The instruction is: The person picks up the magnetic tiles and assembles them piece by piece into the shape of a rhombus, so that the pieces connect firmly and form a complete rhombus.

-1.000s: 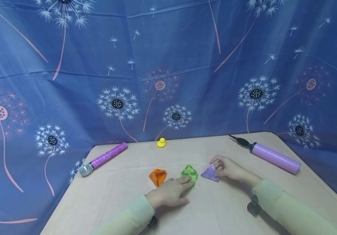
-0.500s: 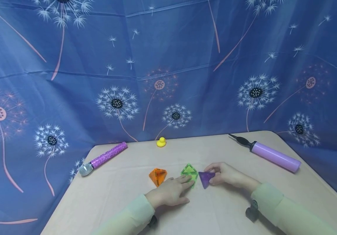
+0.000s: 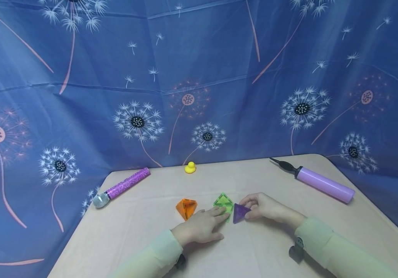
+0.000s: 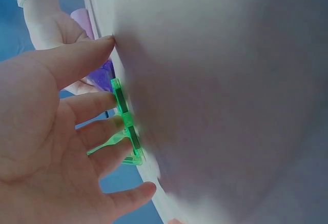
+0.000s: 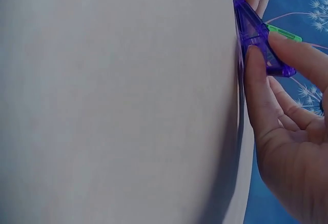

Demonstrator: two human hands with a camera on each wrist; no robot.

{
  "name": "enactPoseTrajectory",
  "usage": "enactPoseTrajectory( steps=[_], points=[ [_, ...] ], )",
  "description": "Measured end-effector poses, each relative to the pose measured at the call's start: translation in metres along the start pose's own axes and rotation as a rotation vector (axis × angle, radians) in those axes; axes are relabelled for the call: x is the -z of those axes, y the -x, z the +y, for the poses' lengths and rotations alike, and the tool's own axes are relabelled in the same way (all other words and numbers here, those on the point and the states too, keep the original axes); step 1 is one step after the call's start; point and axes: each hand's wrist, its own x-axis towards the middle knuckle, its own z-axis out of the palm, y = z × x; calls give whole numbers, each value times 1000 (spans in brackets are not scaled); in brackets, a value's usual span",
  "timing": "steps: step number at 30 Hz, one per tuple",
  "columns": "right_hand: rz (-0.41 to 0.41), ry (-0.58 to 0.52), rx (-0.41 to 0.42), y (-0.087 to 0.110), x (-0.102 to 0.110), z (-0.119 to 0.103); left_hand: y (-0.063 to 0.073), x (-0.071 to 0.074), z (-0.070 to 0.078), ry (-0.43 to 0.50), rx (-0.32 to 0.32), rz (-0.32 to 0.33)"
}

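Note:
My left hand point(image 3: 200, 227) lies with its fingers extended, the fingertips on the green translucent triangle tiles point(image 3: 223, 199). In the left wrist view the green tiles point(image 4: 120, 95) show mostly edge-on, with one part standing out from the rest; the fingers hide some of them. My right hand point(image 3: 266, 208) pinches a purple translucent triangle tile point(image 3: 240, 213) between thumb and fingers. This tile is tilted against the tabletop, close beside the green tiles' right side; in the right wrist view its narrow tip point(image 5: 243, 9) meets a green end. Left of the green tiles sits an orange tile shape point(image 3: 187, 208).
A purple glitter microphone point(image 3: 126, 185) lies at the table's left. Near the back edge stands a yellow rubber duck point(image 3: 190, 167). A lilac hand pump point(image 3: 324, 184) with a black nozzle lies at the right. Behind the table point(image 3: 143, 231) hangs a blue dandelion-print cloth point(image 3: 240, 116).
My right hand has turned the purple tile and brought it left, up beside the green tiles. My left hand has stayed in place on the green tiles.

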Motion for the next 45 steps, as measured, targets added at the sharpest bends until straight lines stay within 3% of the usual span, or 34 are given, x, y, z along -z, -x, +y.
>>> enactPoseTrajectory(
  steps=[7, 14, 20, 28, 45],
  points=[
    [5, 138, 52, -4, -4, -9, -2, 2, -3, -34, -47, 64],
    [1, 179, 71, -11, -7, -13, -5, 2, -3, -35, -56, 98],
    [16, 205, 82, -20, -7, -16, -4, 4, -3, -32, -43, 93],
    [84, 333, 140, -36, -11, -13, -4, 3, -4, -49, -37, 85],
    [34, 325, 106, -50, -19, -15, -2, 3, -3, -28, -53, 66]
  ],
)
